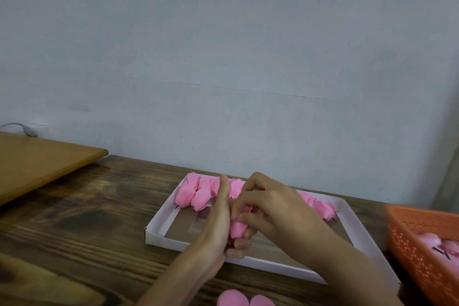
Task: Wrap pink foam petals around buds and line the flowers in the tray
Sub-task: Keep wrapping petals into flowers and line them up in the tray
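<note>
Left grip (218, 226) and right grip (273, 208) together pinch a pink foam flower (238, 228) over the white tray (159, 236); finished flowers (196, 194) line its rim beyond them. Orange basket (409, 243) to their right holds pink buds (437, 243). Wooden counter (87, 218), pale wall (223, 45).

Both hands, the left hand (218, 226) and right hand (273, 213), grip a pink flower (238, 228) above the white tray (159, 236), finished flowers (196, 194) lining its far side.
</note>
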A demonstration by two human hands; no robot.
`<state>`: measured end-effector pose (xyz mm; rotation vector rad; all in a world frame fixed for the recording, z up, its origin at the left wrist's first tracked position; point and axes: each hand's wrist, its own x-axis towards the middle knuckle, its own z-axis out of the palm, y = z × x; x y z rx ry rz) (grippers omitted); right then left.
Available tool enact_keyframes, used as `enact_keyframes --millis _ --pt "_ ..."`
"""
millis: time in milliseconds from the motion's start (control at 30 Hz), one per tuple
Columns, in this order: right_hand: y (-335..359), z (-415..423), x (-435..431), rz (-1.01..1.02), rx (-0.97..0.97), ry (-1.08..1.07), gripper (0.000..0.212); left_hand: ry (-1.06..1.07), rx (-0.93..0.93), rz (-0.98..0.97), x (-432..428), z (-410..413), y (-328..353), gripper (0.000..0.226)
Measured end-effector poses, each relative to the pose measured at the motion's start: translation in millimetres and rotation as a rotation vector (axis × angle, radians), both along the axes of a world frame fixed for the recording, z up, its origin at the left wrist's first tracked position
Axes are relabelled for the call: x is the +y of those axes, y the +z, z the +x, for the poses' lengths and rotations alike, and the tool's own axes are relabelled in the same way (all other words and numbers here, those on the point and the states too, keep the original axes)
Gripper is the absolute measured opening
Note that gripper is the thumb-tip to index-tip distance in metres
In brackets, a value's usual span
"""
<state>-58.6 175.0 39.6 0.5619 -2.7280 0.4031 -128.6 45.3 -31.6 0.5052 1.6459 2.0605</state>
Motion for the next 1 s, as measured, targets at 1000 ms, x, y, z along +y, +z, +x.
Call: enact_keyframes --millis 1000 --pt "2 -2 17 0.013 -0.043 0.062 0.01 -0.075 -0.032 -0.062 -2 -4 -5 0.097"
